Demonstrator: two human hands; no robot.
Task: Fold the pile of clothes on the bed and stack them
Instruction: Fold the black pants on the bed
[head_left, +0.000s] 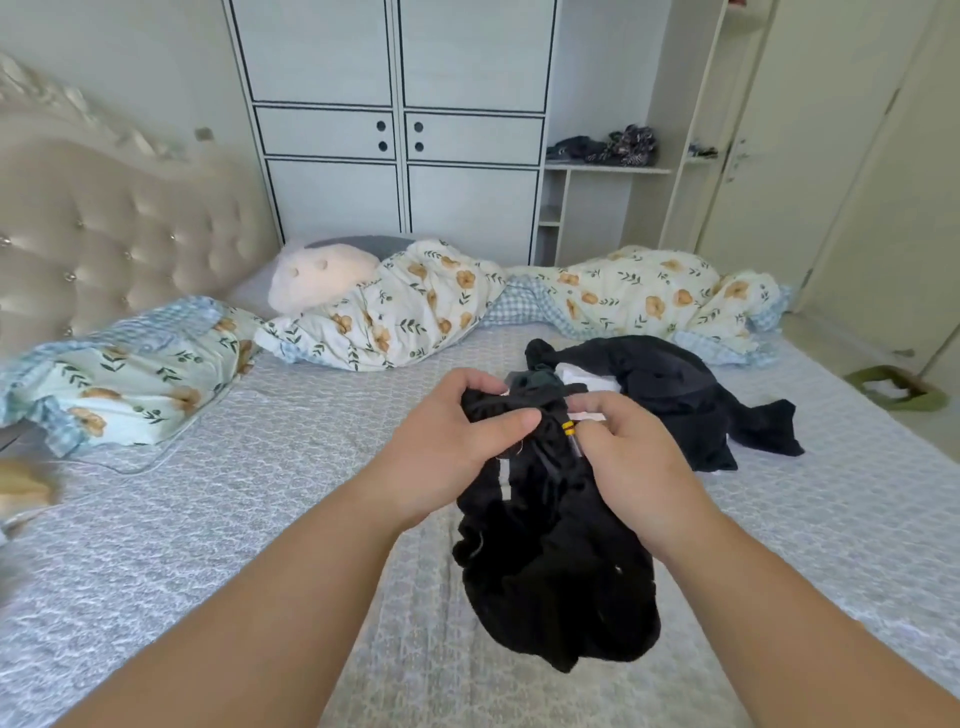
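Both hands hold a bunched black garment up over the bed, its lower bulk sagging down to the bedspread nearer the person than the remaining pile of dark clothes. The left hand has its fingers clamped on a gathered top edge of the cloth, thumb pressed across the front; the right hand pinches the fabric just beside it, at a small yellow-and-black trim, so the two grips sit almost touching. The step in hand looks like finding the garment's true edge before it can be folded, and doing that well calls for drawing the hands apart along one seam or waistband until the cloth hangs flat, rather than tugging at a knot of layers. A short shake should then let the twisted lower part drop open. It would pay to lay it on the bare stretch of bedspread on the near side of the pile, clear of the flowered quilt that lies beyond the pile, so that nothing snags. No folded stack is visible anywhere, so the task seems barely begun, with the pile beyond the hands still loose and tangled.
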